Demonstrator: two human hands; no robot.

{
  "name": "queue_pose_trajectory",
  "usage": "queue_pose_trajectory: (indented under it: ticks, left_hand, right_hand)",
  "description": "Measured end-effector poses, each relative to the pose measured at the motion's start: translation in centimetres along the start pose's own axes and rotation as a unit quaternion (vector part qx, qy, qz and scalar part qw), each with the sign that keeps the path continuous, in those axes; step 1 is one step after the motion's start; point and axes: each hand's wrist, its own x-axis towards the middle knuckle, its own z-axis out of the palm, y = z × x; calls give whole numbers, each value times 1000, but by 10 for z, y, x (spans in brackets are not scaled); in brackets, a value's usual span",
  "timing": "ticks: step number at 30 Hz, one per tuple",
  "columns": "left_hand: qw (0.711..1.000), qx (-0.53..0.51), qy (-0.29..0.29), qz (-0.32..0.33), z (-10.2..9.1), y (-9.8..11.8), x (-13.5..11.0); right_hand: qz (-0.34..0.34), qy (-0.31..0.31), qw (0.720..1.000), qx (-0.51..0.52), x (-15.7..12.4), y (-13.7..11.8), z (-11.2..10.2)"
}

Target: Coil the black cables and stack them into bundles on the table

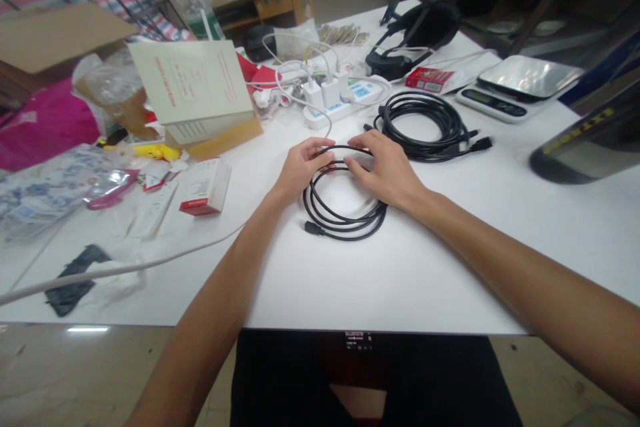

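A black cable coiled into a loop (345,217) lies on the white table (400,267) in front of me. My left hand (300,170) pinches the far left side of the coil, fingers curled round the strands. My right hand (385,170) rests over the coil's far right side, fingers bent and pressing on the cable. One plug end sticks out at the coil's near left.
A second, larger black cable coil (425,127) lies just beyond my right hand. Behind are a white power strip with chargers (335,97), a black headset (415,37), a kitchen scale (520,83), a red-white box (207,187), a white booklet (195,90) and clutter at left.
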Motion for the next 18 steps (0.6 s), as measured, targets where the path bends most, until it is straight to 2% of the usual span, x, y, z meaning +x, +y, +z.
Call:
queue_pose_trajectory:
  ticks: [12,18]
  left_hand:
    - [996,68,-57,13,-1,6,-5]
    - [993,74,-93,20,-2,2,-5]
  right_hand:
    - [88,-10,995,48,4,-1,-7]
    - [88,-8,995,38,4,3,-7]
